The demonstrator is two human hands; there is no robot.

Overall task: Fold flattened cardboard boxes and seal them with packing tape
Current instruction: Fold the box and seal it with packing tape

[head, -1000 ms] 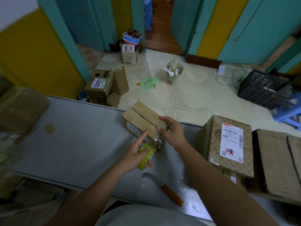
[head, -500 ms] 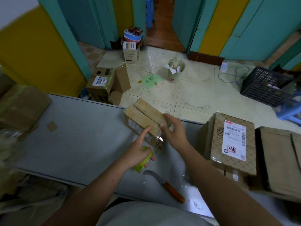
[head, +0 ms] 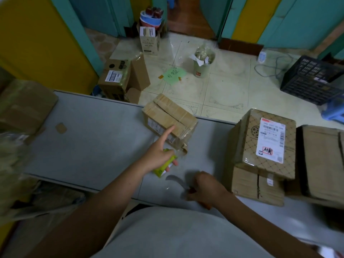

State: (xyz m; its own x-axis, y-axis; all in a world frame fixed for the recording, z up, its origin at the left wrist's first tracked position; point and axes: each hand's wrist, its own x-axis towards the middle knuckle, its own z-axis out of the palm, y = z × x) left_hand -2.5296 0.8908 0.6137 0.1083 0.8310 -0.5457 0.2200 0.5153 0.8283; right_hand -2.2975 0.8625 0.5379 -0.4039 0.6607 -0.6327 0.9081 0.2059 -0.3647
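Left hand (head: 158, 157): we see it gripping the green tape dispenser (head: 164, 167), with the index finger stretched straight out and its tip over the near side of the small cardboard box (head: 167, 118).
Right hand (head: 204, 189): blurred, low by the near edge of the table (head: 93, 127); we read its fingers as curled over the orange handle of the knife (head: 175, 180), whose curved blade sticks out to the left, flat on the table.
Small cardboard box: closed, standing at the far edge of the table, set at an angle to us; a crumpled end of clear tape (head: 181, 147) hangs at its near corner, just beside the dispenser.
Right end of the table: we see a patterned box (head: 249, 138) bearing a white shipping label, lying on bundled cardboard (head: 256, 187), and a stack of flattened boxes (head: 320, 161) beside it.
Left end of the table: more cardboard (head: 24, 105), too blurred for us to describe.
Floor beyond: a black crate (head: 312, 81), a green paper sheet (head: 174, 74) and an open box (head: 119, 79).
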